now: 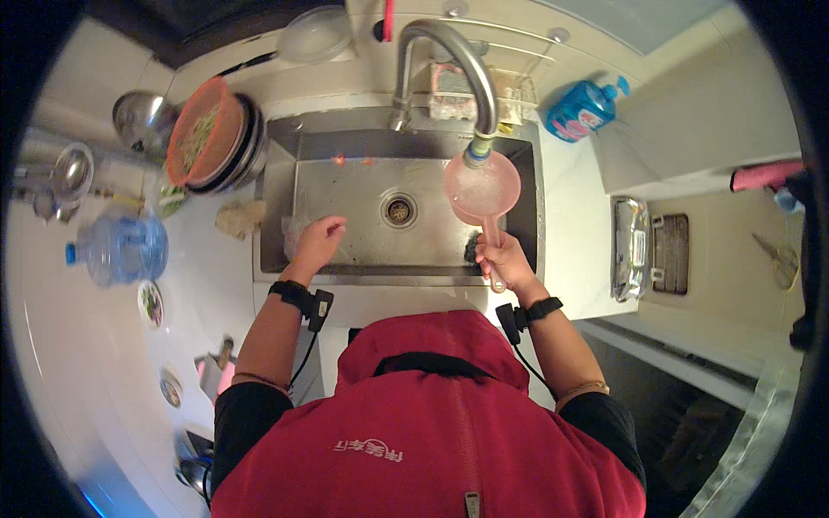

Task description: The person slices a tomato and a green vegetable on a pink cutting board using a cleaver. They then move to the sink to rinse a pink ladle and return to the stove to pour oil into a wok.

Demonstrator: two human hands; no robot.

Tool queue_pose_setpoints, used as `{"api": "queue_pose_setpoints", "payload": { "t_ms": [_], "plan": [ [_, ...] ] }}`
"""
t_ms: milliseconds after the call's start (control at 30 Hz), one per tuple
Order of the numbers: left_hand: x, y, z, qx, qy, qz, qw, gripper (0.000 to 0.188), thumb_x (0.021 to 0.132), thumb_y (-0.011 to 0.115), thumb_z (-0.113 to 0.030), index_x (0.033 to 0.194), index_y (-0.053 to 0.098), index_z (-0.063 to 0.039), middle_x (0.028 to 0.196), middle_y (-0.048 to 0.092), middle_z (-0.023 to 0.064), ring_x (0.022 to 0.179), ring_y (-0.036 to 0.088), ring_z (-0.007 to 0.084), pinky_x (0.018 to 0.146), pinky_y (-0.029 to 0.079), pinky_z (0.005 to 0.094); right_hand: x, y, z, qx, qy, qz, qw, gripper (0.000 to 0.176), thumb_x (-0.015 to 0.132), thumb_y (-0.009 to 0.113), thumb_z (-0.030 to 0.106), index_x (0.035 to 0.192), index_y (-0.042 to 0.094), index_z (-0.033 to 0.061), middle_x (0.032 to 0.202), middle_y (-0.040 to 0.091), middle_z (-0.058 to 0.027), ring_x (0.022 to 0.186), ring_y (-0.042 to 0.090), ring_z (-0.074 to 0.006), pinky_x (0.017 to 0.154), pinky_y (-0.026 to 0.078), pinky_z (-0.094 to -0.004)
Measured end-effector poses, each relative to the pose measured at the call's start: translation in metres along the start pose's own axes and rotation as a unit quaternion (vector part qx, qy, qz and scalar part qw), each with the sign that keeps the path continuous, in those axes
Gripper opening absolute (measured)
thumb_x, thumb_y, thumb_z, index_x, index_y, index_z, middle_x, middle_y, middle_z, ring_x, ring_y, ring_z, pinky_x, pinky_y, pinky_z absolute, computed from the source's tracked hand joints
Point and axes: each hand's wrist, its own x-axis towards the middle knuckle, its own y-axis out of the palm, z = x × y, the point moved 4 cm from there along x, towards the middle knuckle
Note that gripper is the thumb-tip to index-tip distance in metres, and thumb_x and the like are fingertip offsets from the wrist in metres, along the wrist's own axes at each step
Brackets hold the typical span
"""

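My right hand (504, 260) grips the handle of a pink plastic water ladle (484, 188) over the right side of a stainless steel sink (350, 194). The ladle's bowl is under the outlet of the curved metal faucet (476, 71), with bubbly water in it. My left hand (318, 245) hovers at the sink's left front with its fingers curled; whether it holds anything is not plain. Beside it lies a clear plastic bag (293, 234). The drain (399, 210) is in the middle of the basin. A dark scrubber (472, 248) lies partly behind my right hand.
Left of the sink are an orange basket (206, 133) on stacked bowls, a brownish cloth (241, 219) and a blue water jug (126, 250). A blue pump bottle (583, 111) stands at the back right. Behind the faucet is a wire rack (528, 78) with sponges.
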Motion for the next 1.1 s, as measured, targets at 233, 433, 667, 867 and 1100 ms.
{"api": "queue_pose_setpoints", "payload": {
  "t_ms": [233, 433, 667, 867, 1100],
  "plan": [
    [0.136, 0.018, -0.061, 0.071, 0.109, 0.077, 0.988, 0.026, 0.089, 0.063, -0.016, 0.112, 0.064, -0.004, 0.093, 0.071, 0.0118, 0.081, 0.067, 0.0188, 0.073, 0.053, 0.0327, -0.006, 0.005, -0.011, 0.052, 0.02, -0.017, 0.998, 0.026, 0.081, 0.061, 0.003, 0.103, 0.048, 0.0001, 0.07, 0.058, -0.0067, 0.046, 0.053, -0.0131, 0.041, 0.047, -0.0284],
    [0.22, 0.025, -0.108, 0.176, 0.17, 0.119, 0.962, 0.028, 0.085, 0.066, -0.019, 0.109, 0.064, -0.005, 0.088, 0.07, 0.0134, 0.078, 0.068, 0.0285, 0.07, 0.053, 0.0391, -0.004, 0.018, -0.009, 0.054, 0.009, -0.025, 0.998, 0.021, 0.083, 0.06, 0.005, 0.1, 0.048, 0.0008, 0.071, 0.058, -0.008, 0.046, 0.054, -0.0126, 0.041, 0.047, -0.028],
    [0.263, 0.05, -0.117, 0.189, 0.19, 0.192, 0.944, 0.028, 0.081, 0.07, -0.025, 0.102, 0.068, -0.008, 0.089, 0.069, 0.012, 0.08, 0.067, 0.0279, 0.07, 0.052, 0.0405, 0.0, 0.03, -0.005, 0.089, 0.0, -0.024, 0.996, 0.018, 0.085, 0.058, 0.004, 0.099, 0.047, 0.0008, 0.071, 0.058, -0.0085, 0.047, 0.054, -0.0125, 0.041, 0.046, -0.0273],
    [0.268, 0.054, -0.122, 0.231, 0.195, 0.217, 0.928, 0.024, 0.076, 0.073, -0.027, 0.092, 0.071, -0.009, 0.086, 0.069, 0.0109, 0.079, 0.066, 0.0292, 0.07, 0.052, 0.0393, -0.002, 0.034, -0.003, 0.09, 0.001, -0.033, 0.995, 0.021, 0.083, 0.06, 0.0, 0.1, 0.048, -0.0006, 0.071, 0.059, -0.0094, 0.043, 0.054, -0.0127, 0.04, 0.046, -0.0272],
    [0.261, 0.052, -0.133, 0.227, 0.164, 0.228, 0.933, 0.026, 0.075, 0.074, -0.03, 0.092, 0.071, -0.01, 0.084, 0.069, 0.0098, 0.079, 0.067, 0.0269, 0.069, 0.051, 0.0395, -0.005, 0.035, 0.001, 0.075, 0.01, -0.041, 0.996, 0.024, 0.084, 0.061, 0.002, 0.103, 0.047, -0.0015, 0.072, 0.058, -0.0088, 0.046, 0.054, -0.013, 0.04, 0.046, -0.0273]
  ]
}}
